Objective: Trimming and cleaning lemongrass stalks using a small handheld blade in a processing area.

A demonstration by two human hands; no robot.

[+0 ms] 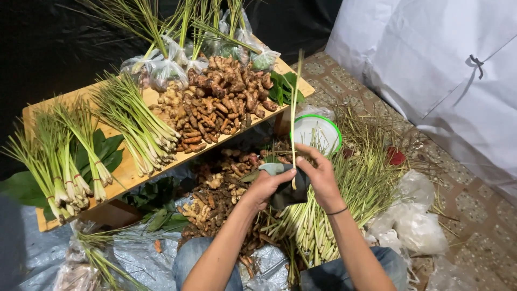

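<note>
L hand (267,182) & R hand (319,171) both pinched on long green-white lemongrass stalk (294,102), upright, clear of floor pile of loose lemongrass (344,188) w/ dark cloth (288,191) underneath.

Low wooden table (126,172) at left carries lemongrass bundles (134,124) with a root heap (221,99) to their right and bagged stalks (161,70) behind; more roots (215,199) on the floor below, loose lemongrass (344,188) right of them, bowl (318,132) behind that.
</note>
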